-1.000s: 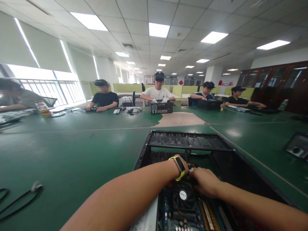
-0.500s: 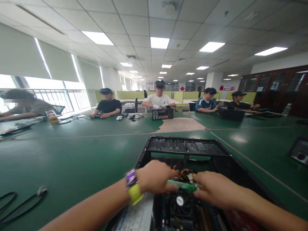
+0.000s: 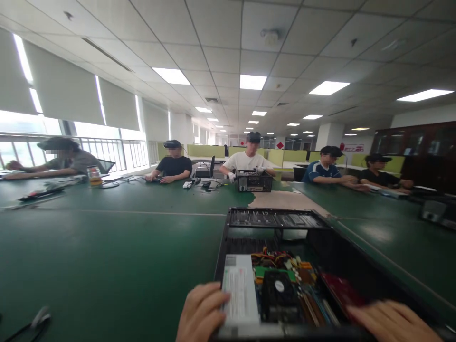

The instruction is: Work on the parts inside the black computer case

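Resting at the near end of one open computer case, two bare hands are showing at the bottom edge of the head view. The left hand is lying on the near left corner, its fingers spread loosely and touching the pale power supply without closing around anything. The right hand is lying flat on the near right rim, fingers extended and released, just beside a blurred red card. The case is sitting on the green table directly in front of the person, its top open. Inside it, one black cooling fan is sitting near the middle, one small green board is lying just behind the fan, and one bundle of yellow and red wires is lying beyond that. At the far side of the table five other people are sitting, and one of them, in a white shirt, is keeping both hands on a second computer case. One cup is standing at the far left, and one dark cable is trailing across the near left corner of the table.
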Available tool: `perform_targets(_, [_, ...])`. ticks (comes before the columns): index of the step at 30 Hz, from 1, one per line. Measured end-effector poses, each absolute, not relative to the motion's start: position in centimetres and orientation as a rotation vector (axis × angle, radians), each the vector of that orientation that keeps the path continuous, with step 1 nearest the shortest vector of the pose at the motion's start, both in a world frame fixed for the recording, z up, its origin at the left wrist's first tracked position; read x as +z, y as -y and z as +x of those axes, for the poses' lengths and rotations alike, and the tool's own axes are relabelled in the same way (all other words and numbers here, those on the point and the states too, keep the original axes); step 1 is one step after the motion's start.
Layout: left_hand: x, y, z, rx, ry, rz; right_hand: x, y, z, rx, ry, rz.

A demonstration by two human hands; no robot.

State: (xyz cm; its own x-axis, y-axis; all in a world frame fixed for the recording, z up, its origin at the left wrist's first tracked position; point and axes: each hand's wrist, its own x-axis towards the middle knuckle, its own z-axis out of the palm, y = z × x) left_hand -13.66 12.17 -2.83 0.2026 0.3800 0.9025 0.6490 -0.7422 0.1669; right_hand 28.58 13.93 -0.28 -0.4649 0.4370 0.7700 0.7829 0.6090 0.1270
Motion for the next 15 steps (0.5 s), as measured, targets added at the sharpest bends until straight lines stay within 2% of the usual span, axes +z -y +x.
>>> perform_targets(2, [-0.7,-18.9,-12.1,-1.420,1.256,-2.202,2.5,-19.5,25.5,-0.583,2.197,-1.141])
perform_targets(4, [1.5,-24.5,-10.0,-1.235,2.076,-1.967,5.4,-24.5,20.2,-0.386,1.973,-1.727])
perform_targets(7, [2.3,-28.3,-6.9,-1.109,2.386,-1.954,7.3,-27.6,10.8,-0.288,1.801,-1.901])
perform_targets(11, [-1.3,-24.4,-6.2,-0.998,2.243,-2.377,4.0,-21.4,4.5,-0.011,2.131,-1.533])
perform_targets(15, [-4.1,-16.7,-9.5,-0.836,2.315,-2.626,-0.8,-9.5,8.3,0.458,2.117,-1.324])
